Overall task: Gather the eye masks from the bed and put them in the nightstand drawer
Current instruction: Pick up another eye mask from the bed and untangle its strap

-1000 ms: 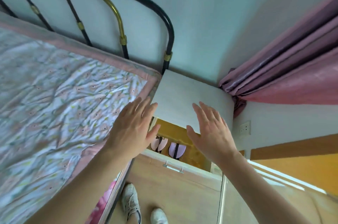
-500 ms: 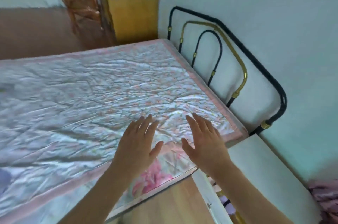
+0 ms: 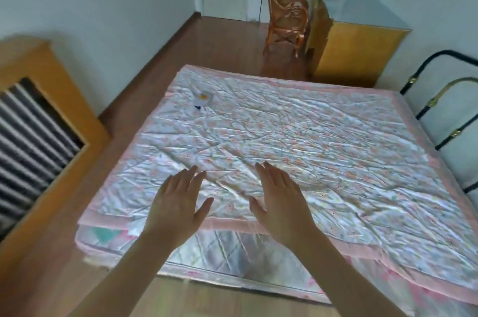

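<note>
Two hands: both mine, palms down over the near edge of the bed (image 3: 310,135).
Left hand (image 3: 176,210): fingers spread, holding nothing.
Right hand (image 3: 282,205): fingers loosely apart, holding nothing.
Eye mask (image 3: 203,99): one small pale shape near the far left corner of the quilt (image 3: 336,161), well apart from my hands; blurred.
Beyond the bed: rattan chair (image 3: 287,24) on the wooden floor (image 3: 207,45).
Right side: metal headboard (image 3: 445,99).
</note>
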